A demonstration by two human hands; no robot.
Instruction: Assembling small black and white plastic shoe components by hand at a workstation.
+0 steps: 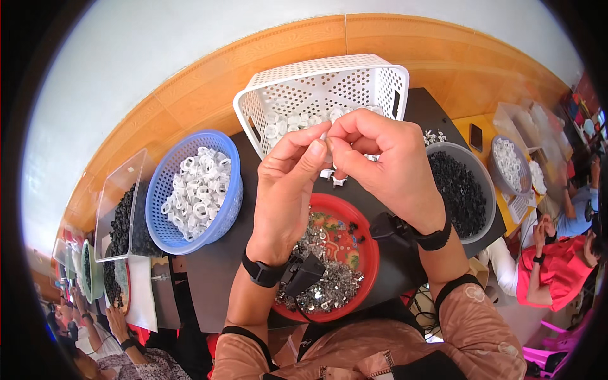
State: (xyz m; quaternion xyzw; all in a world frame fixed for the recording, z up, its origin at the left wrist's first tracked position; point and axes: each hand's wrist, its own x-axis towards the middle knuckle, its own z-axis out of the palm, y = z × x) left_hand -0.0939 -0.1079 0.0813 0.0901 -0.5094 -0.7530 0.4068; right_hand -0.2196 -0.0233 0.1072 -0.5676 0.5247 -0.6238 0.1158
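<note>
My left hand (288, 171) and my right hand (383, 161) meet above the dark table, thumbs and forefingers pinched together fingertip to fingertip. A small pale piece shows between them; the fingers cover most of it, so its kind cannot be made out. Just behind the hands stands a white perforated basket (323, 66) with white ring-shaped plastic parts (288, 121) in it. A couple of white parts (334, 178) lie under my fingers on the table. Nearer to me, below my hands, sits a red tray (372, 253) of small shiny metal pieces (326, 285).
On the left stand a blue basket (235, 190) of white ring-shaped parts and a clear bin (104, 231) of black pieces. To the right is a grey bowl (489, 193) of black parts. A phone (475, 136) lies beyond it. Other people sit at both sides.
</note>
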